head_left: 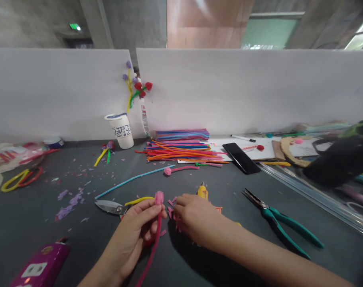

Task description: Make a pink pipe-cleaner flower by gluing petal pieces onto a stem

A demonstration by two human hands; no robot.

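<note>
Head view shows the left hand (133,235) with its grip clamped on a pink pipe cleaner (153,247), fingers and thumb pinched just under the fuzzy coiled bud at its top, so the bud stands upright and clear of the fingers while the stem trails down toward the near edge of the worktop (34,207). Holding it that high up the stem probably keeps the bud steady and facing the eyes. The right hand (196,219) lies knuckles-up just beside it, fingertips together on a scatter of short pink cut pieces (171,211) lying on the worktop; whether one is actually pinched I cannot tell.

Tools sit within arm's reach around the hands: scissors (109,207) with yellow handles just left of the bud, a yellow glue gun (202,191) tip showing behind the right hand, and green-handled pliers (283,225) to the right. Farther back, a long blue pipe cleaner (130,180) and a second pink bud stem (178,169) lie loose. Near the far edge, against the white partition (244,91), a stack of coloured pipe cleaners (181,149) lies beside a black phone (241,158) and a paper cup (121,130). Purple trimmings (69,201) litter the left side.
</note>
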